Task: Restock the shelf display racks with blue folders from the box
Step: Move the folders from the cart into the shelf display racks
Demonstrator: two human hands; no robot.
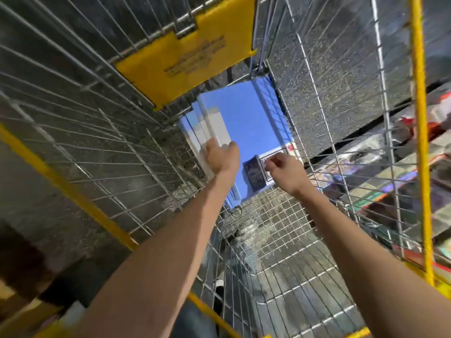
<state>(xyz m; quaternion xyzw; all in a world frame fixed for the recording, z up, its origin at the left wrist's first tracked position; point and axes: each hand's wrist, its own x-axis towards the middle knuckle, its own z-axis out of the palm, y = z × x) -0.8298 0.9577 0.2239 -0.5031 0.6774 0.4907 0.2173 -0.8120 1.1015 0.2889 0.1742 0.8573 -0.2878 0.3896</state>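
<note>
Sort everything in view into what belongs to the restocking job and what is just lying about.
Job: folders, blue; left hand, gripping their white spines; right hand, fingers curled at the front label; wire cart, holding them.
Just there: yellow flap; shelf goods beyond the wire.

Speckled grey floor [341, 76], stocked shelves [390, 172]
</note>
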